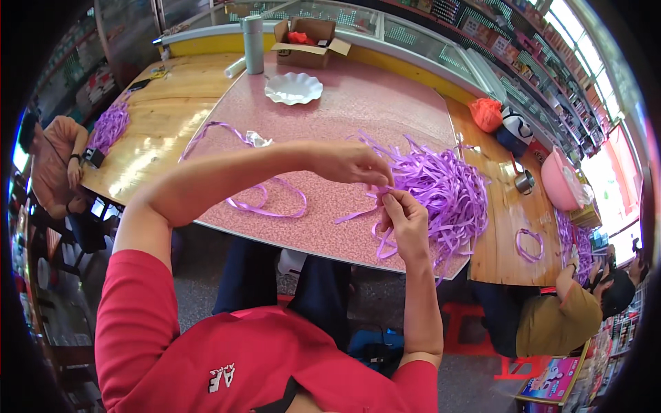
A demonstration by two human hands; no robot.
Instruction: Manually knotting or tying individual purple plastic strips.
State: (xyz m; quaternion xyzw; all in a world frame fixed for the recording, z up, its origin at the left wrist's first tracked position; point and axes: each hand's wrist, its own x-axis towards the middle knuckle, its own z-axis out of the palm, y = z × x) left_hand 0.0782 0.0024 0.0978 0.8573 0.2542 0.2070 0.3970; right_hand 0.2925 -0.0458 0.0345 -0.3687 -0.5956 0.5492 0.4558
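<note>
My left hand (354, 164) reaches across the pink table, its fingertips closed on a purple ribbon (356, 216). Right beside it, my right hand (406, 217) pinches the same ribbon between thumb and forefinger. The fingertips of both hands almost meet, and the short stretch of ribbon between them is partly hidden. A large tangled heap of purple ribbons (447, 193) lies just right of my hands, some strands hanging over the table's near edge. Under and left of my left forearm, a long loose ribbon (268, 212) curls on the tabletop.
Farther back stand a white scalloped plate (294, 89), a grey-green tumbler (253, 45) and an open cardboard box (303, 51). Wooden tables flank mine, with more ribbons (110, 127), a metal cup (525, 182) and a pink basin (561, 180). People sit at both sides.
</note>
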